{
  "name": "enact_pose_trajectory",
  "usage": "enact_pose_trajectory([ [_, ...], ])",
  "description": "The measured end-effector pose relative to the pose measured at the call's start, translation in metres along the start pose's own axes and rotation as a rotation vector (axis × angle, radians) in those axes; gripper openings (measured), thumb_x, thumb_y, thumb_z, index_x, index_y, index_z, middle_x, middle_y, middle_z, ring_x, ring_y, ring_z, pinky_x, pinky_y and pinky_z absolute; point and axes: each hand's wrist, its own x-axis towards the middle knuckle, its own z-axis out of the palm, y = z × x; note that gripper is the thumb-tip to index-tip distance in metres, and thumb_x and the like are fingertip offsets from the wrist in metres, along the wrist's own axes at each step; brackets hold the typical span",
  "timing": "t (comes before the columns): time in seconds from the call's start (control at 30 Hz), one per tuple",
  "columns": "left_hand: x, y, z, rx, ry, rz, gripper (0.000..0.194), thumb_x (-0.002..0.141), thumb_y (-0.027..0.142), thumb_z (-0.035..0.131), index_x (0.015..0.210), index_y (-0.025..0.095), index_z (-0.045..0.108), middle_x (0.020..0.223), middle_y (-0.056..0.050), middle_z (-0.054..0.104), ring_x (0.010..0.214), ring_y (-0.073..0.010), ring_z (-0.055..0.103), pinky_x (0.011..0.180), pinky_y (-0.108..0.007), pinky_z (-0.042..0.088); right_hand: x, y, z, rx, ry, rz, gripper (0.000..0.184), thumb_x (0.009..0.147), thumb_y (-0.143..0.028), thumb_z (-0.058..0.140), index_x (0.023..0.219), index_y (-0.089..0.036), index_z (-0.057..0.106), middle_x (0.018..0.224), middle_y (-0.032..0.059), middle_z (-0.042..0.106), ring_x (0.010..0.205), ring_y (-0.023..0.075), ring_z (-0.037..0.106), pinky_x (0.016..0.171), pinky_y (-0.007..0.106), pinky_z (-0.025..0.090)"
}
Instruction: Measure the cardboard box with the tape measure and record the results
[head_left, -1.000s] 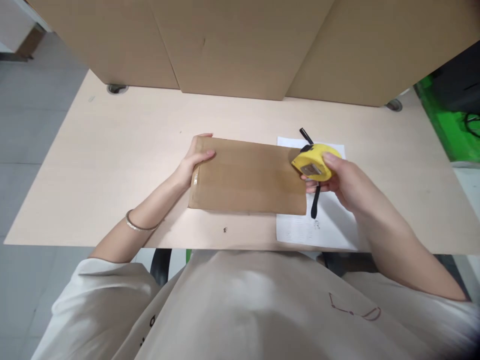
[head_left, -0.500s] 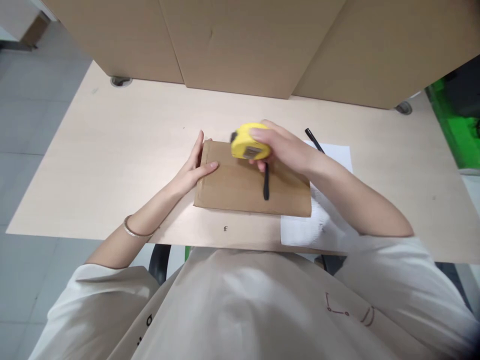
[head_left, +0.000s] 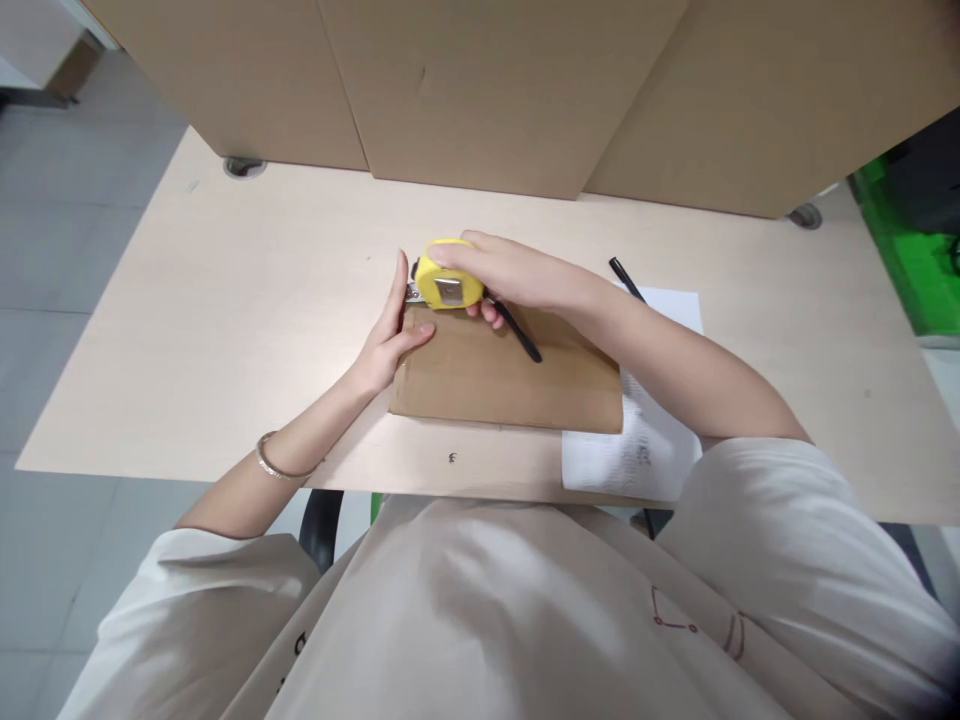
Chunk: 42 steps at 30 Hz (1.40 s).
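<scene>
Grasping the left end of the brown cardboard box (head_left: 510,385) with the left hand (head_left: 386,350), thumb laid on the top face and index finger stretched upward past the far corner; lower fingers mostly hidden. Gripping the yellow tape measure (head_left: 450,275) in the right hand (head_left: 502,268), thumb across the casing, just above the box's far left portion. Showing between casing and left index finger, a short metal end (head_left: 413,294); too small to tell whether touching the box. Hanging from the casing over the box top, a black strap (head_left: 521,335).

Lying on the worktop (head_left: 225,320) near its front edge, the box, with its right end over a white paper sheet (head_left: 604,465). Beyond, partly across the sheet's far edge, a black pen (head_left: 624,275).

For good handling, brace the box's left end firmly without letting the thumb push it askew. Seat the metal end squarely against the corner, clear of the fingertips. Hold the casing level and in line with the long edge, strap aside, to avoid a slanted blade or a slipping hook.
</scene>
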Motion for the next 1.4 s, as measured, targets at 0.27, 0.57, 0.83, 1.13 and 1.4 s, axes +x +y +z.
enact_pose_trajectory([
  [0.27, 0.002, -0.003, -0.016, 0.131, -0.016, -0.024, 0.129, 0.094, 0.078, 0.096, 0.2, 0.038, 0.035, 0.212, -0.003, 0.029, 0.201, -0.0459, 0.014, 0.164, -0.069, 0.009, -0.092, 0.079, -0.083, 0.09, 0.309, -0.004, 0.044, 0.099, -0.071, 0.082, 0.098, -0.028, 0.071, 0.077, 0.0037, 0.075, 0.055, 0.02, 0.054, 0.049, 0.034, 0.042],
  [0.57, 0.001, -0.002, -0.015, 0.114, -0.001, -0.062, 0.135, 0.091, 0.08, 0.097, 0.201, 0.042, 0.028, 0.212, -0.006, 0.03, 0.196, -0.0518, 0.028, 0.159, -0.076, 0.023, -0.138, 0.135, -0.107, 0.227, 0.473, 0.027, 0.037, 0.096, -0.062, 0.076, 0.095, -0.025, 0.077, 0.077, 0.0069, 0.073, 0.055, 0.0196, 0.047, 0.051, 0.038, 0.041],
  [0.83, 0.001, -0.004, -0.016, 0.105, -0.022, -0.068, 0.138, 0.094, 0.081, 0.094, 0.203, 0.046, 0.018, 0.212, -0.005, 0.028, 0.198, -0.0509, 0.024, 0.16, -0.076, 0.02, -0.132, 0.138, -0.099, 0.235, 0.473, 0.02, 0.042, 0.104, -0.069, 0.073, 0.095, -0.028, 0.074, 0.076, 0.006, 0.07, 0.056, 0.0206, 0.046, 0.053, 0.039, 0.041],
  [1.13, -0.002, -0.013, -0.02, 0.087, -0.05, -0.101, 0.147, 0.095, 0.083, 0.094, 0.203, 0.044, 0.002, 0.209, -0.014, 0.034, 0.197, -0.0495, 0.027, 0.16, -0.074, 0.019, -0.146, 0.114, -0.102, 0.074, 0.467, 0.008, 0.035, 0.102, -0.061, 0.08, 0.093, -0.03, 0.064, 0.079, 0.0044, 0.073, 0.064, 0.0232, 0.056, 0.057, 0.038, 0.045],
  [1.4, -0.002, -0.02, -0.024, 0.068, -0.041, -0.107, 0.144, 0.097, 0.079, 0.094, 0.203, 0.048, 0.001, 0.207, -0.013, 0.037, 0.193, -0.0484, 0.039, 0.158, -0.07, 0.033, -0.099, 0.065, -0.038, -0.271, 0.411, -0.227, 0.055, 0.081, -0.057, 0.098, 0.125, -0.029, 0.079, 0.131, 0.0113, 0.088, 0.114, 0.0391, 0.081, 0.101, 0.053, 0.065],
])
